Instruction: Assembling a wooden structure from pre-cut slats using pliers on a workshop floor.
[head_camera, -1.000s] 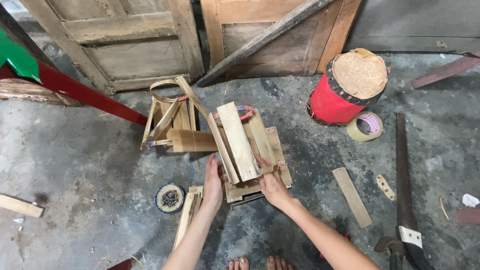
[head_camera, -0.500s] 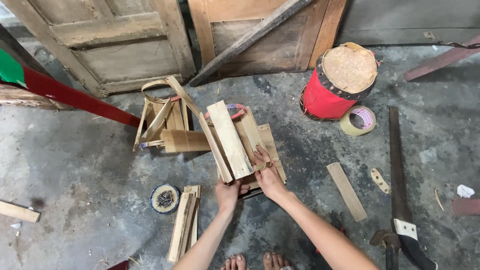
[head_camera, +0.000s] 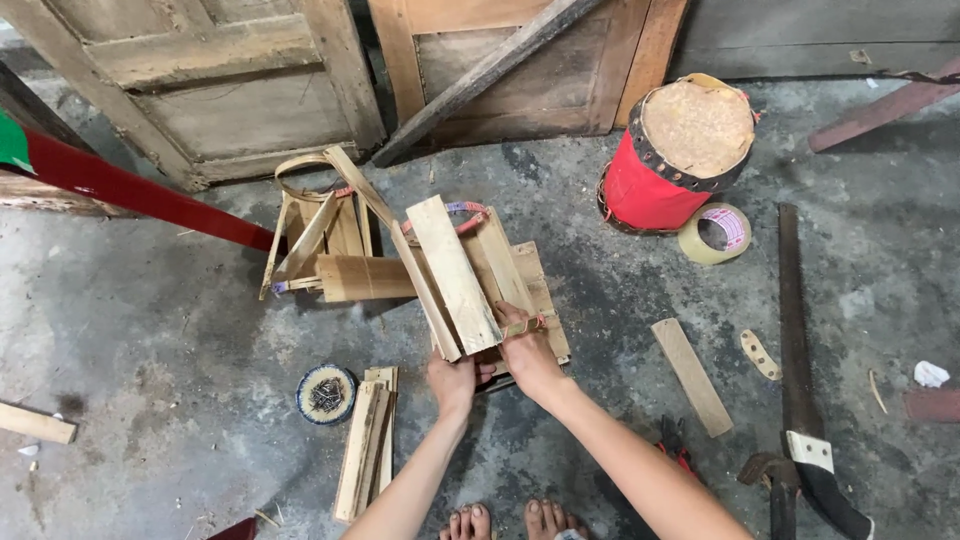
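A bundle of wooden slats (head_camera: 462, 272) stands tilted on the concrete floor, bound with a thin band near its lower end. My left hand (head_camera: 454, 382) grips the bundle's bottom edge from below. My right hand (head_camera: 526, 350) holds the lower right side, fingers on the band. Behind the bundle lies a frame of thin bent wooden strips (head_camera: 325, 240) with a short bamboo tube across it.
A small dish of nails (head_camera: 326, 393) and a stack of slats (head_camera: 366, 440) lie left of my arms. A red drum (head_camera: 678, 158), a tape roll (head_camera: 715, 233), a loose slat (head_camera: 692, 376) and a long saw (head_camera: 796, 370) are at the right. Old doors lean behind.
My left hand slid from the bundle's left side down to its bottom edge. The right hand shifted slightly along the lower right side. The view drifted a little.
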